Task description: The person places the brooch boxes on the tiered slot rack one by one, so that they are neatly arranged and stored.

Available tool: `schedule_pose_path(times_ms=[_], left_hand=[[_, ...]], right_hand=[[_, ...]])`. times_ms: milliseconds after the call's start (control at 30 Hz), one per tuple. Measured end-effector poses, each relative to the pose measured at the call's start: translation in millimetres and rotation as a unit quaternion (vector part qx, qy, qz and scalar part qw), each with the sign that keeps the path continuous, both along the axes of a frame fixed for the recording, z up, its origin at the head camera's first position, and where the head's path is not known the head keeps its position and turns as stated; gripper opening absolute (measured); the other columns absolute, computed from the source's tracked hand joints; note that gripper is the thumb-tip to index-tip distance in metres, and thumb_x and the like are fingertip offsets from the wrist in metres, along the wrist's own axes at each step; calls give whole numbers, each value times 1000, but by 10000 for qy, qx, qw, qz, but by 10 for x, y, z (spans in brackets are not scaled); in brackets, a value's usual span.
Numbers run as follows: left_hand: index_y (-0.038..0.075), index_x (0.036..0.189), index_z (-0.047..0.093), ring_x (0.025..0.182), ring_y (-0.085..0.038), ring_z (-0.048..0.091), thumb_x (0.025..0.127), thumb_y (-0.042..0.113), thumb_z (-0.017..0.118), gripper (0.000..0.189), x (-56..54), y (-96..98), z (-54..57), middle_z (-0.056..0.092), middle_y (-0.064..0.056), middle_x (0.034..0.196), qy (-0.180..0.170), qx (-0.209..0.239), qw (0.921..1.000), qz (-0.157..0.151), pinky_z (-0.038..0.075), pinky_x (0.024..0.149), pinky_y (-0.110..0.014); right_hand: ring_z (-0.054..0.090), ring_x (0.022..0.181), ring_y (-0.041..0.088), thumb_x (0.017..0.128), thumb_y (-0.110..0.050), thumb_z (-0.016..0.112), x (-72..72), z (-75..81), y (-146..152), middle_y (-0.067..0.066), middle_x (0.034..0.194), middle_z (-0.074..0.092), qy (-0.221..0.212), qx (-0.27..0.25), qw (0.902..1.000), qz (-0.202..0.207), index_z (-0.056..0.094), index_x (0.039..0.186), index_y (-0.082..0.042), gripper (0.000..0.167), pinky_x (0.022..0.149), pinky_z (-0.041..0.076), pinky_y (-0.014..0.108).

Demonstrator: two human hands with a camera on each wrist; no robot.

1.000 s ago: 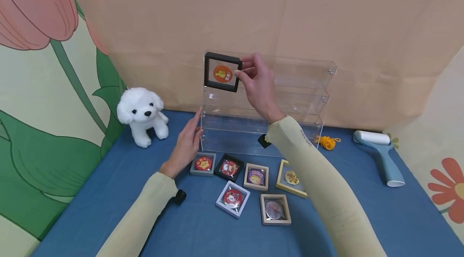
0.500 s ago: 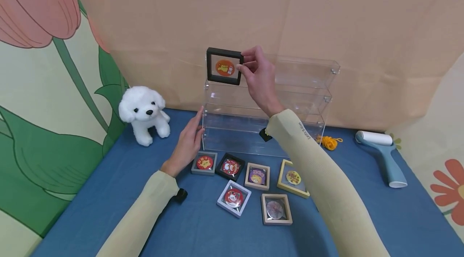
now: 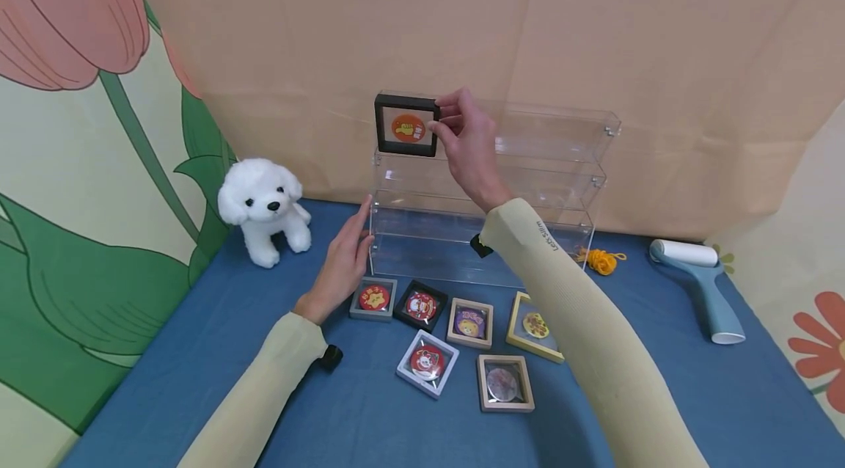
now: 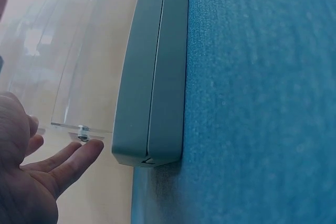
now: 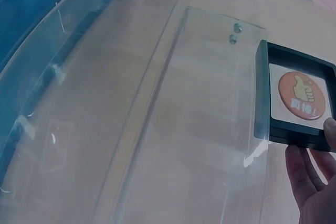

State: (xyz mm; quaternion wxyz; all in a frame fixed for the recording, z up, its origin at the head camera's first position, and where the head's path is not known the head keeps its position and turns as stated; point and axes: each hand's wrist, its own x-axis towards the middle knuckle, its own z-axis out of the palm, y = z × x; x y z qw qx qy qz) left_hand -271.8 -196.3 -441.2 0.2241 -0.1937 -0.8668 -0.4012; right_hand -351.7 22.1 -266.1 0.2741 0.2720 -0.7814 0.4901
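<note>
My right hand (image 3: pixel 470 149) pinches the right edge of a black square display frame (image 3: pixel 407 127), thumb in front and fingers behind. Inside that frame is an orange round badge with a yellow thumbs-up. It stands upright at the left end of the top tier of a clear acrylic tiered display rack (image 3: pixel 482 224). In the right wrist view the black frame (image 5: pixel 296 136) overlaps the rack's top tier (image 5: pixel 210 103). My left hand (image 3: pixel 342 260) rests with extended fingers against the rack's lower left side; the left wrist view shows fingertips (image 4: pixel 86 156) by a metal fastener.
Several small framed badges lie in front of the rack, among them a grey frame (image 3: pixel 373 299) near my left hand and a white one (image 3: pixel 428 364). A white plush dog (image 3: pixel 264 207) sits left. Orange yarn (image 3: pixel 602 261) and a blue-handled lint roller (image 3: pixel 703 284) lie right.
The black frame rose slightly with my right hand, then came down a little at the top tier and straightened. My left hand stays at the rack's side.
</note>
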Motion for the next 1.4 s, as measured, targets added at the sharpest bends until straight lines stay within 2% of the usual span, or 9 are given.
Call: schedule_pose_path(times_ms=[300,800,1133,1400], left_hand=[[25,164,16,117,-37,62,104,3,53,73,-3,6,-1,43,-18,152,13,3,10000,24,54,93,-50],[28,164,16,116,-38,62,104,2,54,76,1,-17,12,43,-19,151,-26,-29,9999,109,55,93,-50],[25,164,17,115,-36,63,105,3,50,71,-5,-27,39,45,-18,150,117,-48,9999,44,55,92,-50],[27,164,16,115,-36,62,105,3,51,73,2,-11,20,44,-18,151,8,-10,10000,23,54,93,-51]], right_hand=[[68,97,14,95,-12,71,4,-93,-24,6,111,67,-39,398,9990,-195,59,122,-9,30,86,54,19],[70,95,19,94,-7,71,12,-204,3,13,109,68,-126,288,9995,-91,57,120,-5,30,88,57,26],[71,97,16,95,-11,70,12,-264,12,12,112,72,-116,755,9969,-181,58,120,-9,27,88,56,25],[72,97,17,97,-15,69,37,-271,27,8,109,74,4,1323,9904,-404,61,112,-9,19,86,57,27]])
